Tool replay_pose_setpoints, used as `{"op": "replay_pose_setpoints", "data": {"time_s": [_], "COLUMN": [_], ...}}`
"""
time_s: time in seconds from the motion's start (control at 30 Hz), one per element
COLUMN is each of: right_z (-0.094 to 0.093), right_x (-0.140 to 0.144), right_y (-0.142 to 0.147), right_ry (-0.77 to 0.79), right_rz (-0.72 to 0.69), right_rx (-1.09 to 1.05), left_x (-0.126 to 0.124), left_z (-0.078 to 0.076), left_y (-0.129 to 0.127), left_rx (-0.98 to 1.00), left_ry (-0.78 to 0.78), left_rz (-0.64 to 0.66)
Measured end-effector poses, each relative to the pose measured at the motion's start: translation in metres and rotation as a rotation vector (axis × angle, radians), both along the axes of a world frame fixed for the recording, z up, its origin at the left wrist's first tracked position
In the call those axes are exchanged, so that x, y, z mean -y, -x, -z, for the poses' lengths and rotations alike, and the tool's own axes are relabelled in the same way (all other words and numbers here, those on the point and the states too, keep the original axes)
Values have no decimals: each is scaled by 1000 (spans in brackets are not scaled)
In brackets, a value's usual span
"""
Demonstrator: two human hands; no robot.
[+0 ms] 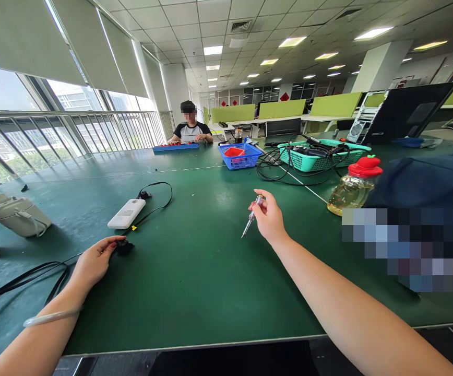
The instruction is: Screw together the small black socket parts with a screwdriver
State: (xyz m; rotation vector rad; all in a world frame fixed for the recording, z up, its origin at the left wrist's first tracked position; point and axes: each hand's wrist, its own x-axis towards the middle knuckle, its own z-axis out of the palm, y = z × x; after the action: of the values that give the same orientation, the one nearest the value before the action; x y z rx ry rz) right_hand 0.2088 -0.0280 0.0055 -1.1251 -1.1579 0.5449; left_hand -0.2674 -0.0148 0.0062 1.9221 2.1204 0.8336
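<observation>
Slanting up from the lower right corner, the right forearm (340,292) is stretching far across the green table (195,292), its elbow end lying beyond the frame and its wrist angling toward the left. At its end the right hand (270,216) is pinching a slim, shiny screwdriver-like tool (251,214) — thumb and fingers are gathering around the handle, and the shaft is pointing down and to the left; whether its tip is touching the table, I cannot tell. The left forearm (42,339), wearing 1 pale bracelet (52,318), is rising from the lower left corner at a steeper slant. Its left hand (95,261) is keeping low, knuckles up, with thumb and index finger narrowing on a small black piece (124,247) near the table surface. Black cable (26,274) is looping away to the left, and a white box (127,214) is lying just beyond that hand. Farther right, a red-lidded jar (349,193) is standing near 1 turquoise basket (307,164) — cables are spilling over its rim — while a person (190,129) is sitting at the far edge.
</observation>
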Motion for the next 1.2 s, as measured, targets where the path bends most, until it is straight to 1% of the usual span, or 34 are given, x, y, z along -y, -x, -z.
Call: {"op": "replay_pose_setpoints", "data": {"time_s": [0.1,0.17,0.3,0.37,0.47,0.53,0.63,0.67,0.73,0.8,0.87,0.93,1.0,1.1,1.2], "right_z": [-1,-1,0,0,0,0,0,0,1,1,1,1,0,0,0], "right_x": [0,0,0,0,0,0,0,-1,-1,-1,-1,0,0,1,1], "right_y": [0,0,0,0,0,0,0,0,0,0,0,0,0,0,0], "right_ry": [7,9,3,-2,-4,-2,-4,-6,-9,-12,-12,-9,-5,-4,-8], "right_rz": [-1,-1,-4,-5,-4,-1,-5,-6,-4,0,0,-4,-6,-2,-1], "right_rx": [-1,-1,11,15,16,14,18,21,24,20,15,13,17,24,22], "left_x": [4,8,11,11,13,13,12,11,11,12,15,19,21,21,18], "left_z": [-6,-10,-13,-13,-13,-12,-9,-8,-6,-6,-9,-11,-12,-9,-4], "left_y": [-5,-8,-13,-13,-10,-6,1,3,3,-1,-8,-17,-25,-31,-29], "left_rx": [-56,-119,-239,-258,-273,-300,-322,-324,-328,-318,-297,-286,-295,-319,-348], "left_ry": [78,90,40,7,-26,25,140,149,119,55,-49,-157,-214,-212,-170], "left_rz": [-23,-43,-76,-98,-187,-229,-245,-241,-221,-210,-192,-135,-32,96,144]}}
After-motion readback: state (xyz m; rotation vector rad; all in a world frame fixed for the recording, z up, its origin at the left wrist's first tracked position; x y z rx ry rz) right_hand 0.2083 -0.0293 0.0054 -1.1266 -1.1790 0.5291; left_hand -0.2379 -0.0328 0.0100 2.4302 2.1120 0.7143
